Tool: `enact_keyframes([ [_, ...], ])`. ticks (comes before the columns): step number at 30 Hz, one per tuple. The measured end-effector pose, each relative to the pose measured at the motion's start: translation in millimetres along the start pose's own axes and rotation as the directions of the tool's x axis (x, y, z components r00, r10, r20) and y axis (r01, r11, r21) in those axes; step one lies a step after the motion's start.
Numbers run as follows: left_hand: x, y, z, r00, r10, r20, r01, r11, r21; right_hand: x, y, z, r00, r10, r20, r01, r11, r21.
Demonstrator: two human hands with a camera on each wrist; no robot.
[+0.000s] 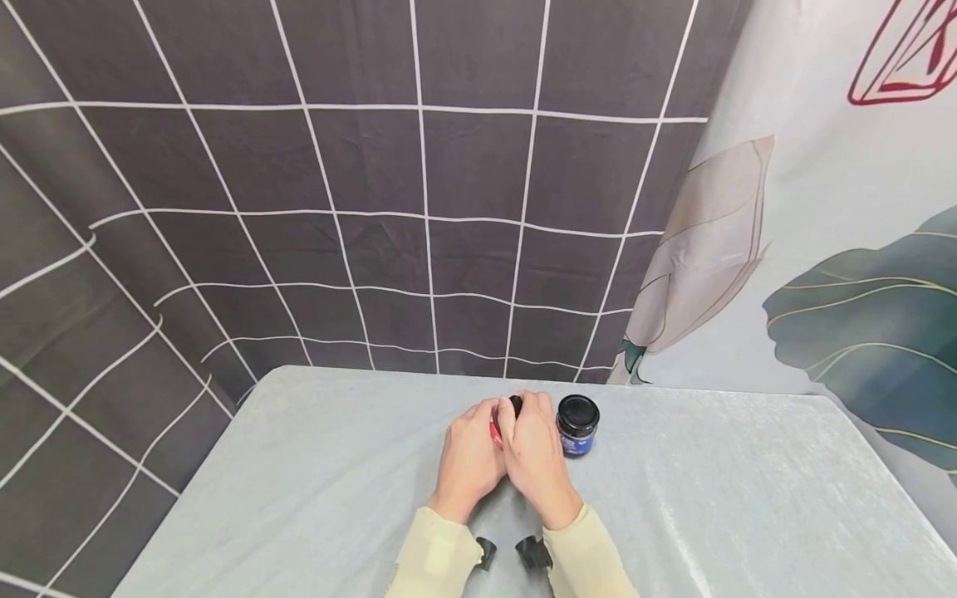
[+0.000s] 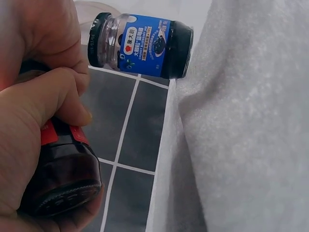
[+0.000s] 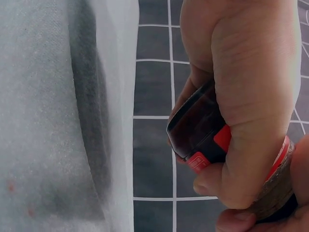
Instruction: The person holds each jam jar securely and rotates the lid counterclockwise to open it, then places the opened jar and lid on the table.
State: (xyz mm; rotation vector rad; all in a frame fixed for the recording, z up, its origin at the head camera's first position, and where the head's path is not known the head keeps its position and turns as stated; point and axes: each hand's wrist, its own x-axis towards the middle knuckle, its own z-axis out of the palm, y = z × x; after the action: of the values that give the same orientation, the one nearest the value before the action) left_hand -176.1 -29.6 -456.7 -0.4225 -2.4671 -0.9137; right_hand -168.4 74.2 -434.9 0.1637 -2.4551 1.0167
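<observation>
My left hand grips the dark glass body of a jar with a red and black label. Fingers of my right hand close around the jar's black lid, over its upper end. The jar is tilted between the two hands, and they hide most of it from the head view. Its base shows below my left thumb in the left wrist view. A second jar, of blueberry jam, with a blue label and black lid, stands upright just right of my right hand, untouched.
A pale grey cloth covers the table. Behind it hangs a dark curtain with a white grid, and a white leaf-patterned curtain hangs at the right. Black wrist straps sit at the sleeves.
</observation>
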Motion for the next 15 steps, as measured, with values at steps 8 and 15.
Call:
enact_keyframes([
  [8, 0.7, -0.8, -0.2, 1.000, -0.005, -0.001, 0.005, 1.000, -0.012, 0.0, 0.1, -0.6, 1.000, 0.000, 0.011, 0.000, 1.000, 0.000],
  [15, 0.9, -2.5, -0.6, 1.000, -0.001, 0.000, 0.001, 1.000, -0.021, 0.2, 0.4, 0.0, 1.000, 0.000, 0.023, 0.000, 1.000, 0.007],
])
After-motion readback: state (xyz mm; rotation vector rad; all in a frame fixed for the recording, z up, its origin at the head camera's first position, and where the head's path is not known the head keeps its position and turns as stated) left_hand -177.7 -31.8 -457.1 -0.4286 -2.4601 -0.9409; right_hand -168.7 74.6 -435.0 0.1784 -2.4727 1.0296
